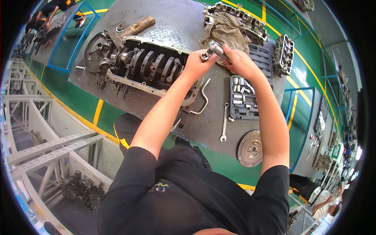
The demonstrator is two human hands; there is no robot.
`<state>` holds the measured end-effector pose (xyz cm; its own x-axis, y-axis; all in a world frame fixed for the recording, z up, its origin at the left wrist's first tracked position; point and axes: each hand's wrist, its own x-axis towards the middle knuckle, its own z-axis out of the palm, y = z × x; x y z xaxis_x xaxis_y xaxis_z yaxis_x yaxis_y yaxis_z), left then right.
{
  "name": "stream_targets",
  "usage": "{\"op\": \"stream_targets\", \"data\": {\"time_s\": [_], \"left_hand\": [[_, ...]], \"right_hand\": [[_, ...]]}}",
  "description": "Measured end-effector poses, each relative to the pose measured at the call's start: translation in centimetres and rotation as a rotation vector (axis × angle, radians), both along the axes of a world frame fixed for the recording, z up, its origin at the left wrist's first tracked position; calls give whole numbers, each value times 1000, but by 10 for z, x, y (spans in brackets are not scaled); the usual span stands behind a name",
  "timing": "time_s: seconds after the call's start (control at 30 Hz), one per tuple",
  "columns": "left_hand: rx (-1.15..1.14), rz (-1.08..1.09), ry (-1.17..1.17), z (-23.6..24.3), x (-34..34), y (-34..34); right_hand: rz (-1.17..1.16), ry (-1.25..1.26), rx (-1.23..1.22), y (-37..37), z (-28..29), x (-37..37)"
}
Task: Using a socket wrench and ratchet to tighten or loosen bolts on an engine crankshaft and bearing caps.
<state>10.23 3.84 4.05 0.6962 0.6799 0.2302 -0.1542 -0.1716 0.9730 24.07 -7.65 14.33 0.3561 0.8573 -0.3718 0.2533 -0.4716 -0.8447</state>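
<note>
Both hands are raised close together above the far side of the workbench. My left hand [197, 65] is closed round a chrome socket [204, 56], whose round hollow end shows above the fingers. My right hand [241, 63] grips a chrome ratchet wrench [214, 47], its head turned toward the left hand. Whether the socket and the ratchet are joined I cannot tell. Below and left of the hands lies an engine block [135, 84] with its crankshaft [150, 64] exposed. A socket set case [235, 111] lies opened under my right forearm, with several sockets in it.
A combination wrench [224, 123], a bent metal tube [205, 98] and a round metal disc [250, 149] lie on the steel bench [207, 131]. Beyond are a rag [225, 31], cylinder heads [284, 55] and a wooden stick [137, 26]. Other people [49, 15] stand far off.
</note>
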Motion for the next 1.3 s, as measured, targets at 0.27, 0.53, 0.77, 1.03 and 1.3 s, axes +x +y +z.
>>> {"op": "stream_targets", "data": {"time_s": [0.27,0.53,0.77,1.03,1.3], "left_hand": [[-70,-50,14,-1,2,8],[-53,-299,136,-9,10,15],[-98,-198,41,-12,5,14],[-42,-82,-26,-3,9,9],[-125,4,-120,22,-13,-5]], "right_hand": [[369,-938,89,27,17,-9],[765,-1041,219,55,28,26],[806,-1082,132,77,24,16],[452,-1083,-147,46,23,-19],[484,-1121,-137,41,23,-27]]}}
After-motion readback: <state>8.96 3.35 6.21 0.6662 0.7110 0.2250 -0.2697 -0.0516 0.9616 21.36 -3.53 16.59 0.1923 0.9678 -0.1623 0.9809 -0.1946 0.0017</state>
